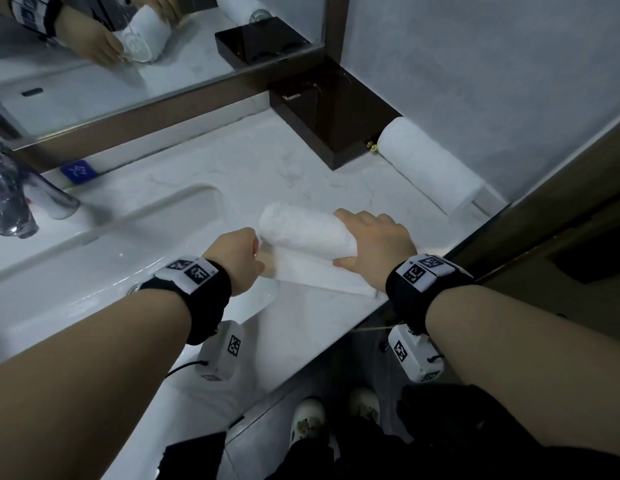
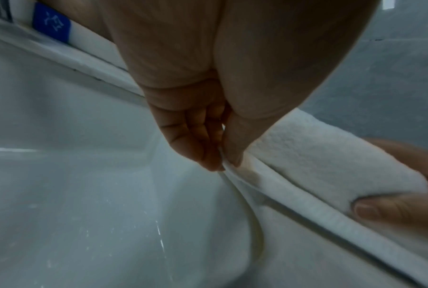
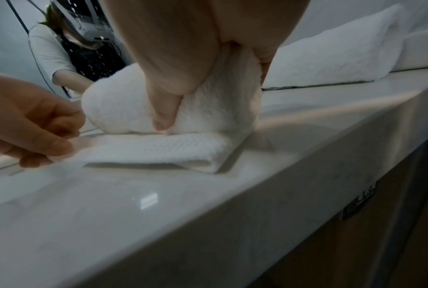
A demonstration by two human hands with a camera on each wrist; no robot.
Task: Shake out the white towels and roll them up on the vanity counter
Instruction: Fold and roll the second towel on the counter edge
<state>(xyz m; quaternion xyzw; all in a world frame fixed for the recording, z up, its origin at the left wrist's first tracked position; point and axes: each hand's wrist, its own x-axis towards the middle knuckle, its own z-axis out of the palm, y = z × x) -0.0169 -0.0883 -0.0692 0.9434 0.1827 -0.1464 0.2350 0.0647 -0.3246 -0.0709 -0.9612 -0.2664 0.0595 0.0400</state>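
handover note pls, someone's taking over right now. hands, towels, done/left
Left hand: pinches the flat tail edge of the towel being rolled, at the sink side.
Right hand: grip wrapped over the right end of that roll, thumb on its near side.
Towel being rolled: on the vanity counter near the front edge, mostly rolled; a short flat tail lies toward the person.
Finished roll: lies against the side wall, beside the dark box.
Done: one towel rolled.
Left: roll up the tail, probably set it by the finished one. No other towels in view.
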